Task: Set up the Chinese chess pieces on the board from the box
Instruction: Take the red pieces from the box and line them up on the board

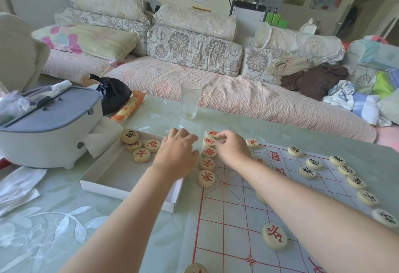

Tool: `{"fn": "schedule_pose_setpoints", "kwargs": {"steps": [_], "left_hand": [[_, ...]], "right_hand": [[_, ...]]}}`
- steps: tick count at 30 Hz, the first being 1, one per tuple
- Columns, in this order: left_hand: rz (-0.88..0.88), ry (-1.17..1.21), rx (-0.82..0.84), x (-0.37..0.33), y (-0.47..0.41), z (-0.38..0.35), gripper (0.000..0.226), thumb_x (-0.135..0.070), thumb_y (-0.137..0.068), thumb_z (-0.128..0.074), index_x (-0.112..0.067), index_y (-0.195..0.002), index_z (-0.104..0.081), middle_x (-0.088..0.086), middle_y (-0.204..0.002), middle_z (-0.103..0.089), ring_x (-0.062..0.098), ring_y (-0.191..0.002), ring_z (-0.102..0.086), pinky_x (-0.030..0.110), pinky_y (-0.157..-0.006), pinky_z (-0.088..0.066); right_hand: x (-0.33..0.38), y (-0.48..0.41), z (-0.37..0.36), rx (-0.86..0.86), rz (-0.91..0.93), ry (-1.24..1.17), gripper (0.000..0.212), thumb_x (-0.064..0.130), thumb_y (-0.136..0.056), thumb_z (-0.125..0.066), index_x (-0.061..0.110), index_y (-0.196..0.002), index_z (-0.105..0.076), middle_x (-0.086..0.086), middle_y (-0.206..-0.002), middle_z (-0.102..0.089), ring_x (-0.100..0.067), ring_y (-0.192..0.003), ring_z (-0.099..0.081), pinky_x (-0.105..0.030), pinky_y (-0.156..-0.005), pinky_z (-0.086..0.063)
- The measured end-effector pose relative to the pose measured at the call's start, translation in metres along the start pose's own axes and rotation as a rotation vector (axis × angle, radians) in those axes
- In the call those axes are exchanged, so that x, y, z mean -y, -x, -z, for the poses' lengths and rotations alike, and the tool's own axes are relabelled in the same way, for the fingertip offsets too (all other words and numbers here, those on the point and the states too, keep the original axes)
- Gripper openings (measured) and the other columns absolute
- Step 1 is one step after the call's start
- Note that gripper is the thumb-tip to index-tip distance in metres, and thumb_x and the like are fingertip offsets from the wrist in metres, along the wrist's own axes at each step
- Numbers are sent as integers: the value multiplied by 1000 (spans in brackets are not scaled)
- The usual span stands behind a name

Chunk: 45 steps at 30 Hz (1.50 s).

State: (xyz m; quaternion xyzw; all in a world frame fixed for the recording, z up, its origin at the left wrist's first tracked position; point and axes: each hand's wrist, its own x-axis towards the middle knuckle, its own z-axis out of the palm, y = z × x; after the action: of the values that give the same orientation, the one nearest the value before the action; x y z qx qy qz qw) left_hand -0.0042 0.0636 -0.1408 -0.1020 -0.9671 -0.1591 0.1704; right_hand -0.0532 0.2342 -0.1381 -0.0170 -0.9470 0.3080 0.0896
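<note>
A paper chess board with red lines lies on the table. Along its left edge stands a column of red-lettered wooden pieces. My right hand pinches the top piece of that column at the far left corner. Black-lettered pieces line the right side. A red soldier piece sits near the front. The open white box to the left holds several pieces. My left hand rests palm down over the box's right rim, fingers curled; whether it holds anything is hidden.
A grey-lidded white appliance stands at the left. A clear glass, a black bag and an orange packet sit at the table's far edge. A sofa with cushions lies beyond. Plastic sheets lie front left.
</note>
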Motion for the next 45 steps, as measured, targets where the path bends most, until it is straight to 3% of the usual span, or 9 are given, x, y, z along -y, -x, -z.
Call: {"fn": "schedule_pose_setpoints", "kwargs": {"steps": [8,13,20,23,28,31,35,38,45], "left_hand": [[226,59,4,62,27,21,33,-26,-92,-48,-23,-123,-59,3,-125,-54,27,-116,-43,37,-94,-41],[209,72,62,71,39,19,39,-20,-83,-52,-21,-121,-58,4,-116,-56,27,-108,-45,40,-91,-44],[168,123,49,76,39,15,48,-16,-85,-56,-20,-133,-51,2,-128,-55,26,-116,-46,36,-95,-42],[131,186,24,75,38,16,52,-11,-85,-57,-20,-135,-50,0,-129,-57,23,-117,-51,36,-96,-44],[115,362,28,69,39,16,54,-8,-78,-68,-20,-129,-55,1,-122,-61,19,-111,-56,26,-90,-45],[170,392,13,65,39,15,45,-8,-82,-67,-21,-124,-57,3,-115,-61,21,-102,-60,32,-89,-49],[163,337,39,62,39,14,32,-7,-86,-63,-19,-115,-62,5,-110,-65,25,-94,-62,39,-81,-51],[187,244,93,63,37,14,38,-10,-88,-61,-19,-125,-60,6,-119,-63,24,-101,-61,36,-87,-50],[95,130,185,55,36,13,42,-32,-84,-65,-28,-125,-56,2,-119,-60,25,-106,-58,34,-80,-49]], "right_hand": [[63,12,-5,205,371,167,30,21,-92,-52,32,-117,-64,9,-116,-63,-17,-108,-59,-28,-80,-42],[85,18,-23,312,356,444,42,35,-88,-52,36,-131,-56,2,-134,-50,-23,-126,-51,-32,-92,-37],[88,22,-34,277,398,473,26,48,-89,-56,32,-105,-69,2,-116,-61,-23,-111,-59,-30,-78,-39],[85,25,-35,263,347,339,35,57,-90,-54,27,-89,-71,5,-91,-73,-20,-94,-66,-29,-74,-47],[77,26,-37,442,239,71,45,57,-95,-52,20,-81,-72,3,-74,-76,-16,-79,-73,-39,-85,-56],[76,28,-35,521,217,84,52,63,-92,-53,16,-81,-72,4,-70,-75,-13,-75,-71,-32,-79,-54],[75,33,-29,535,247,113,34,54,-90,-59,28,-106,-75,9,-98,-76,-10,-96,-70,-31,-92,-51],[77,40,-15,523,307,237,55,36,-81,-66,33,-136,-57,13,-118,-66,-11,-110,-60,-26,-94,-46],[65,42,-17,498,362,190,39,26,-81,-68,33,-119,-65,14,-118,-66,-9,-108,-60,-23,-90,-47]]}}
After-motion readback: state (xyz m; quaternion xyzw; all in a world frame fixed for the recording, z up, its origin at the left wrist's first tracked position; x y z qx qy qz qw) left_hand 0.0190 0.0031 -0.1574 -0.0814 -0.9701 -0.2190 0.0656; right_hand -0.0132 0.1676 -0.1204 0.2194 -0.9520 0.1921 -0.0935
